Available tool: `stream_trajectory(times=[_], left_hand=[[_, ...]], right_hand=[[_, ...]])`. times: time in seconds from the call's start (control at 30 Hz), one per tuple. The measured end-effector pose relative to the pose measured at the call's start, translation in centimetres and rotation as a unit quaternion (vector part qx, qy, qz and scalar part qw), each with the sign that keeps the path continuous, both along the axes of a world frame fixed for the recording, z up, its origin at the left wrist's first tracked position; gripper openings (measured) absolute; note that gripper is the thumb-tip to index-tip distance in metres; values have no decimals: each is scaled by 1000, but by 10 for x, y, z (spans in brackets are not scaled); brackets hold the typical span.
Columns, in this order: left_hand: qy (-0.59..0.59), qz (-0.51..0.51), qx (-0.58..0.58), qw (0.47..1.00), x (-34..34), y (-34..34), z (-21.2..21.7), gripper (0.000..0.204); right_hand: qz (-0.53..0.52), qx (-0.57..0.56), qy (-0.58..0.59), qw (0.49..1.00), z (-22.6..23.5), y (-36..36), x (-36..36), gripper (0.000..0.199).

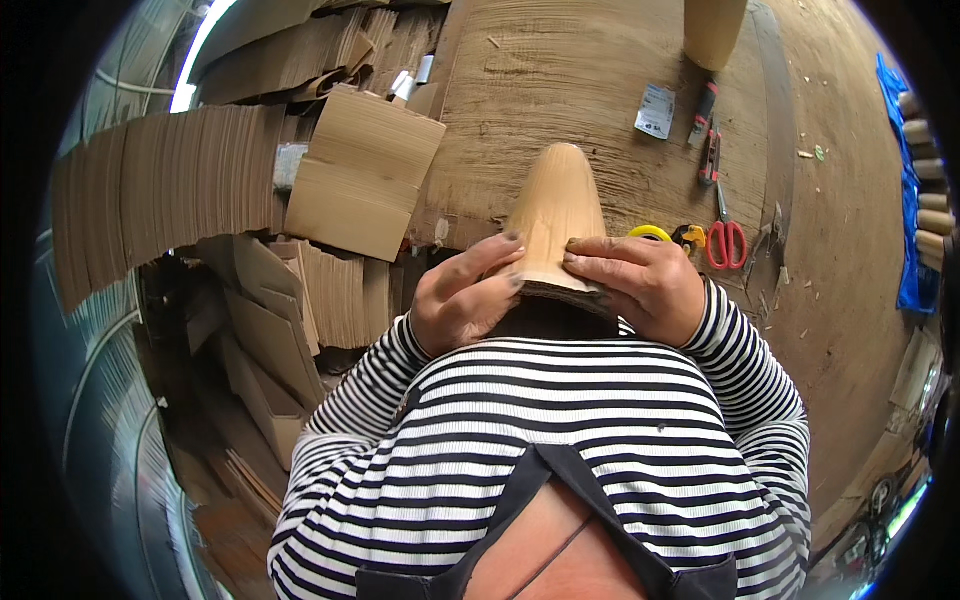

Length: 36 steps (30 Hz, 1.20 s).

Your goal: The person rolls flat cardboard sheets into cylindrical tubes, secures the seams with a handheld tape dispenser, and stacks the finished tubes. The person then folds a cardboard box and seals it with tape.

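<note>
Since the person's striped shirt (560,440) filled the whole bottom of the view, the lower arms were mostly lost under sleeves and you only got the hands poking out above the chest. The left hand (462,300) was curled around the near left edge of a tan tapered cardboard cone (555,215), fingers pressed on its face. The right hand (642,285) lay flat on the near right edge, fingers together, thumb tucked out of sight. The cone's wide end sat right against the person's chest, and its dark rim was partly buried under both hands, so I couldn't tell how it was finished. The narrow end pointed away over the brown worktable (830,260).

Just past the right hand, a yellow tape measure (650,232) was half hidden. Red scissors (725,235) lay beside it. Further left were stacked cardboard sheets (365,170). At the far edge another cone (713,30) was cut off.
</note>
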State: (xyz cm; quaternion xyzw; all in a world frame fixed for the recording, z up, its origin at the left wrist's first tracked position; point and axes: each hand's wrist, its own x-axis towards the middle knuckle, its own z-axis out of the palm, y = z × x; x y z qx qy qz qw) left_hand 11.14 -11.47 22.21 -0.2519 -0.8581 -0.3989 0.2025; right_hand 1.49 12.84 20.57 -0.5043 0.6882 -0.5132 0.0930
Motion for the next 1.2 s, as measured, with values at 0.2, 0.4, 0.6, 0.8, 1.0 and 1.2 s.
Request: stream_trajectory(times=[0.2, 0.4, 0.6, 0.8, 1.0, 1.2], left_hand=[[-190, -26, -31, 981, 2, -6, 20, 34], [-237, 40, -9, 971, 37, -19, 11, 37], [-250, -8, -43, 967, 23, -19, 21, 46], [-331, -113, 89, 933, 15, -48, 4, 53], [-374, -208, 213, 878, 0, -56, -27, 45], [-340, -219, 195, 893, -42, -54, -66, 51]], right_hand=[[-204, 26, -404, 891, -111, 44, 8, 26], [-503, 463, -285, 672, -222, 61, 44, 71], [-525, 446, -445, 573, -270, 36, 40, 83], [-453, 261, -424, 740, -267, 68, 27, 50], [-292, -83, -454, 838, -132, 49, 16, 74], [-243, -76, -488, 835, -94, 26, 22, 83]])
